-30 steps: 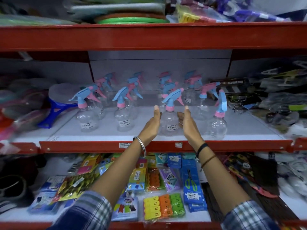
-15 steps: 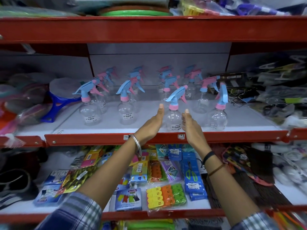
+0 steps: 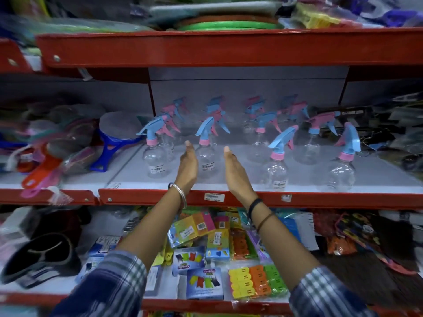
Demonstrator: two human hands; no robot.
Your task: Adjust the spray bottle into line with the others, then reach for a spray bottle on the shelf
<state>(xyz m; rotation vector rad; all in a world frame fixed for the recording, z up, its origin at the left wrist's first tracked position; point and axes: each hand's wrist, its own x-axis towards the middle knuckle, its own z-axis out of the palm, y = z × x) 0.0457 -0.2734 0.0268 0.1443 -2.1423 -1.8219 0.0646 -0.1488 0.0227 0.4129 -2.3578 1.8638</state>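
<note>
head view: both hands raised, palms facing each other, fingers straight. left hand (image 3: pixel 188 167) and right hand (image 3: pixel 234 172) stand either side of one clear spray bottle (image 3: pixel 207 160) on the front part of the middle shelf (image 3: pixel 251 199); a narrow gap shows on each side, neither palm plainly touching it. nothing held in either hand

bottle: upright, transparent round body, pink collar, blue trigger head (image 3: pixel 206 130) pointing left, white price sticker low on the front. looks empty, so judged very light and easy to tip. thin plastic wall likely gives under a squeeze; smooth and rounded, may slip between flat palms

best hold, by judgement: around the neck under the pink collar, or fingers wrapped round the belly; the trigger head is the weaker part to pull on

neighbours: another bottle (image 3: pixel 155 156) just left, a third (image 3: pixel 275 170) to the right, more rows behind; a blue handled brush (image 3: pixel 109 149) further left; clothes-peg packs (image 3: pixel 257 283) on the shelf below
</note>
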